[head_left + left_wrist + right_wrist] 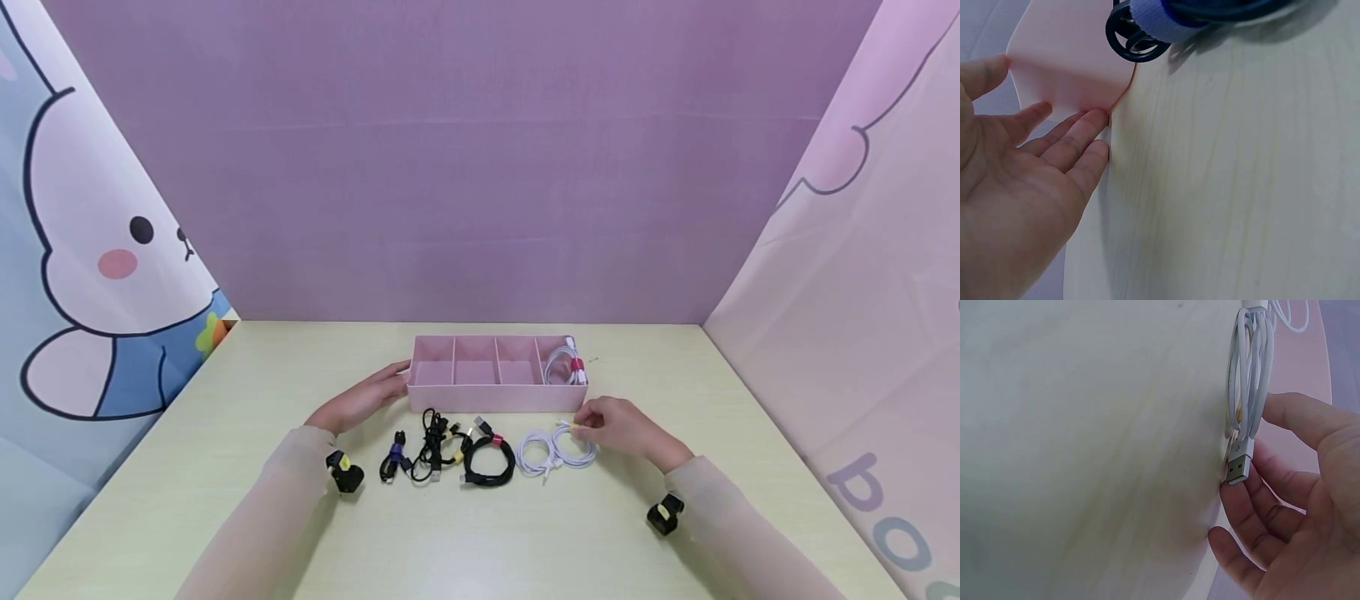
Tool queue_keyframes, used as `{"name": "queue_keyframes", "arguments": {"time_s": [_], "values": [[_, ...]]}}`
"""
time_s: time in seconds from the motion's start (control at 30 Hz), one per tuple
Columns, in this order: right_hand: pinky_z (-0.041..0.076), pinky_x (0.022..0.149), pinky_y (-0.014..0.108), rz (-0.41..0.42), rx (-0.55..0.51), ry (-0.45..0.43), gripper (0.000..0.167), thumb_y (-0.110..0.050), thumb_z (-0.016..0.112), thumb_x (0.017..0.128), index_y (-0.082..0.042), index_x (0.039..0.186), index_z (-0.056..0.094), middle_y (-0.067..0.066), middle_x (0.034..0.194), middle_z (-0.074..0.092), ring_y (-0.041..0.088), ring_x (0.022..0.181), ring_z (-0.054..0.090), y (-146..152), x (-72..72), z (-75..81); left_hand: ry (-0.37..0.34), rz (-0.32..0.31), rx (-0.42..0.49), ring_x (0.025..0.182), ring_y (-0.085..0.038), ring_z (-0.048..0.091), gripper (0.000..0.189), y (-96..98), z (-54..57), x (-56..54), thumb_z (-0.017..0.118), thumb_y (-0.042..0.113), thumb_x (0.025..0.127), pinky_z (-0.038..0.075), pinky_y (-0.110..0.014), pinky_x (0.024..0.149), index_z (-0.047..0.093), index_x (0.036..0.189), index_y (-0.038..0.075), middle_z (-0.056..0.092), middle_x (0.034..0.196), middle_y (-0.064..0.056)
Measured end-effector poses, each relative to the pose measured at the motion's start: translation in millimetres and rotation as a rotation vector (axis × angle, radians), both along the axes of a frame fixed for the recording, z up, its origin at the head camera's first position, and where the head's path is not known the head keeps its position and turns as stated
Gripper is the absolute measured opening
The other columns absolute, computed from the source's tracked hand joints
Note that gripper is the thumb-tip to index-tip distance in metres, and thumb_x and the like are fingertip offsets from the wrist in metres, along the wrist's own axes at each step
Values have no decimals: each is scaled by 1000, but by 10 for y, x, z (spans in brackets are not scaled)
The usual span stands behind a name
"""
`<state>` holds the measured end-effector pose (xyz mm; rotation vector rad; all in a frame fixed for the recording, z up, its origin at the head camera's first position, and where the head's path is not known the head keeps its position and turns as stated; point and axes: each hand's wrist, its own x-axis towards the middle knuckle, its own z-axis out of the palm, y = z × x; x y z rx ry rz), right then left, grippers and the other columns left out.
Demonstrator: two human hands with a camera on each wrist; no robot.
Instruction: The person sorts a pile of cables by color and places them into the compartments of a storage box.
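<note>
- Left hand (pixel 366 398), fingers spread, touching a pink rectangular four-compartment box (pixel 495 398).
- Three black coiled cables (pixel 433 429) on the table (pixel 480 542) before it.
- White coiled cable (pixel 533 472) beside them.
- Right hand (pixel 617 423) pinching a yellow-tied white coil (pixel 579 463) near the box's right end.

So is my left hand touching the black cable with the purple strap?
Apart. The head view shows it: your left hand is up beside the box, with bare tabletop between it and that black cable.
</note>
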<state>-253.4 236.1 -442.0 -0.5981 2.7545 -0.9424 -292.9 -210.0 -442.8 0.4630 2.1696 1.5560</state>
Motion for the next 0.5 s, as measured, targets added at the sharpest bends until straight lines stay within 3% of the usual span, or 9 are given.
{"name": "queue_keyframes", "arguments": {"time_s": [0.5], "values": [[47,65,25,-3,20,-23,11,-13,77,88,-10,89,67,-3,80,60,14,74,53,4,-4,-38,11,-4,3,146,-34,30,58,-10,-38,-26,33,32,112,21,-48,120,15,161,10,27,162,-14]]}}
